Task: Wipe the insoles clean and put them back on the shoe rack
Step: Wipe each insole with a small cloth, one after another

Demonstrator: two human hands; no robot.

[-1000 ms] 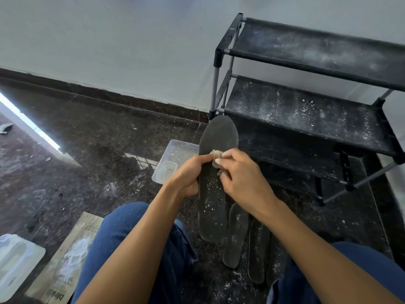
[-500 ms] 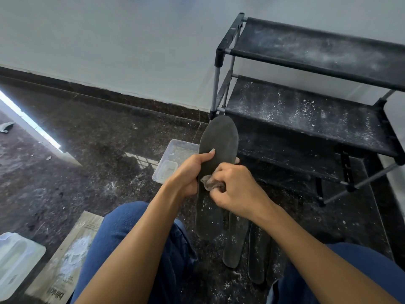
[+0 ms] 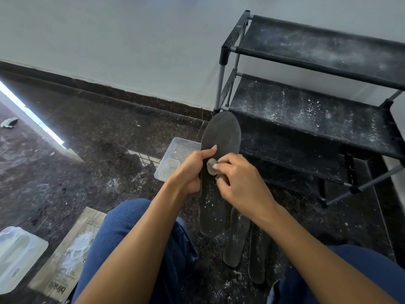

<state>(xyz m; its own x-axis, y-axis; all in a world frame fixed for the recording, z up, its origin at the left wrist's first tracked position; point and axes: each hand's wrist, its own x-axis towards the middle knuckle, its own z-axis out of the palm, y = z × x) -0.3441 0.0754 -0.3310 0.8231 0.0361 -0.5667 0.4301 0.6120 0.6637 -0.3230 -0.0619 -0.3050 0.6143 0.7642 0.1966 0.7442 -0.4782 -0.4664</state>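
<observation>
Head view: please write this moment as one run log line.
step: wiping | left hand: holds insole | right hand: presses cloth on insole | rack: no insoles

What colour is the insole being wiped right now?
Dark grey insole, speckled with white dust toward its lower half; seen in the head view.

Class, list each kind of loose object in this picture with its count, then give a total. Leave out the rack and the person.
Insoles: 4, namely held insole and three on the floor
Wiping cloth: 1
Clear plastic trays: 2
Paper packet: 1
Total: 8
</observation>
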